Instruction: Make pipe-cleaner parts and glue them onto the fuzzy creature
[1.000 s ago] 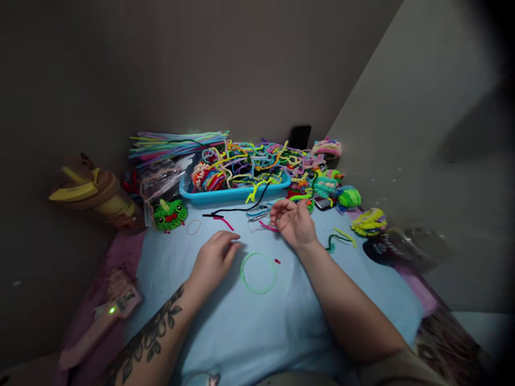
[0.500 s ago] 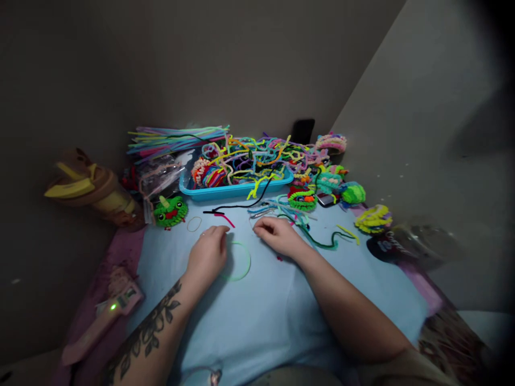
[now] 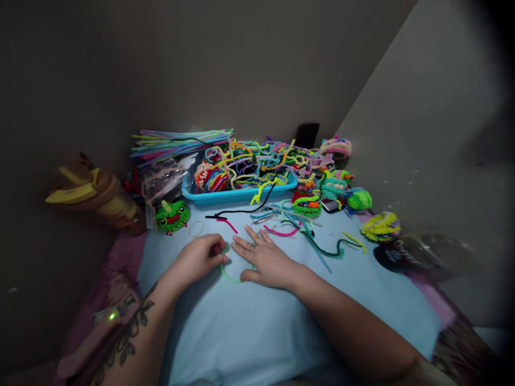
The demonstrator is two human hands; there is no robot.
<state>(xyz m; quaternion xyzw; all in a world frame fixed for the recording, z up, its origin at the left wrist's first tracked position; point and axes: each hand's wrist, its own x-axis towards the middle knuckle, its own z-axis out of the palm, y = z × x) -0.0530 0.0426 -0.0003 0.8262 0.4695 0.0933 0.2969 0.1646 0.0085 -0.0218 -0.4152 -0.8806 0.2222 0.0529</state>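
Observation:
A light green ring [image 3: 230,277], apparently a bent pipe cleaner, lies on the blue cloth between my hands. At its upper left edge, my left hand [image 3: 203,258] has thumb and fingers closed together on the ring. My right hand [image 3: 269,261] is spread with palm down over the ring's right side, covering part of it. Just beyond the fingers lie a short pink pipe cleaner piece [image 3: 228,223], a black pipe cleaner [image 3: 241,213] and a longer pink piece [image 3: 281,234].
A blue tray [image 3: 241,196] heaped with tangled pipe cleaners stands at the back. Straight pipe cleaners [image 3: 181,143] lie behind it. A green fuzzy figure [image 3: 173,215], a rubber band [image 3: 196,229] and a brown cup [image 3: 104,198] are leftward. Rightward are fuzzy pieces [image 3: 380,226] and a clear cup [image 3: 430,252].
My right hand has moved nearer and opened flat over the ring's right side, uncovering the longer pink piece. My left hand has turned, its fingers now closing at the ring's upper left.

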